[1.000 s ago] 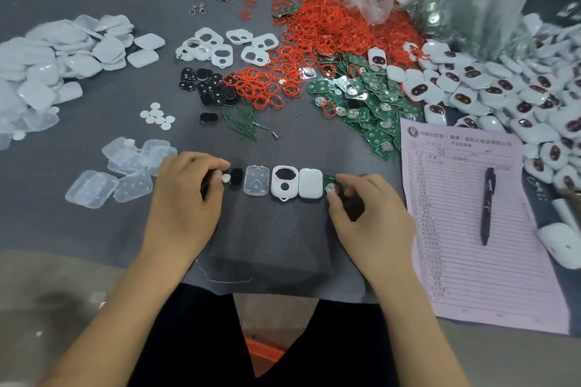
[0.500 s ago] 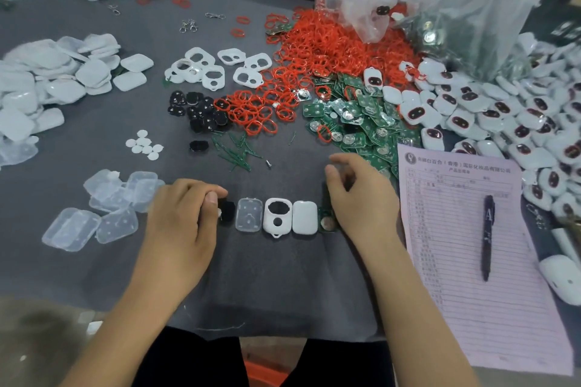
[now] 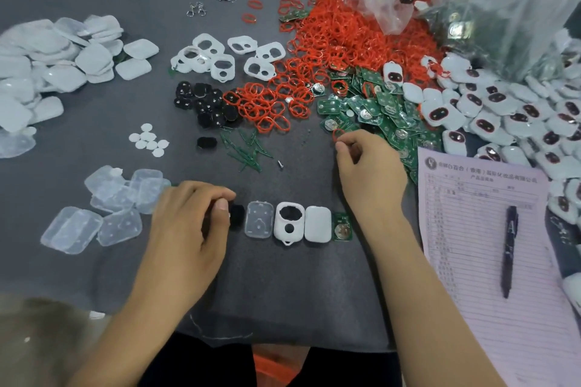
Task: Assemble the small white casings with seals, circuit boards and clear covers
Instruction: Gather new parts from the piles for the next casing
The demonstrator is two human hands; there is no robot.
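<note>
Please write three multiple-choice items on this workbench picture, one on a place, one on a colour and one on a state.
1. Where does the dark pen lie?
A. on the pink printed form
B. among the red seal rings
C. on the clear plastic covers

2. What colour is the small seal ring at the right hand?
A. white
B. red
C. black

3. How does the white casing with two openings in the front row stand?
A. closed with a clear cover
B. held up in the left hand
C. lying open and empty on the grey mat

Answers: 1 A, the pen rests on the pink sheet at the right. 2 B, the ring at the fingertips is red like the heap behind. 3 C, the dark mat shows through both openings, and the left hand rests beside the row.
</note>
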